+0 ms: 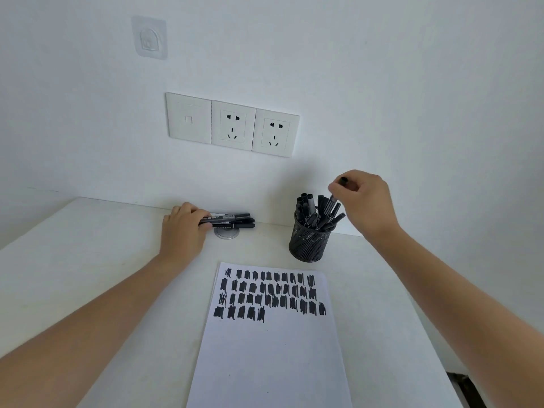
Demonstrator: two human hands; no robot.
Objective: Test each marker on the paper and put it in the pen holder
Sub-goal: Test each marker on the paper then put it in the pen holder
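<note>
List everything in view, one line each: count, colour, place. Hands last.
pen holder: one, black mesh, on the desk behind the paper's right corner
stored markers: many, black, standing in the pen holder
held marker: one, black, over the pen holder
loose markers: a few, black, lying at the desk's back edge
paper: one, white, black test scribbles across its top, desk centre
desk: one, white
grommet: one, silver, just in front of the loose markers
wall plates: three, white, wall above the desk
adhesive hook: one, clear, high on the wall
left hand: grips the loose markers
right hand: pinches the held marker
</note>
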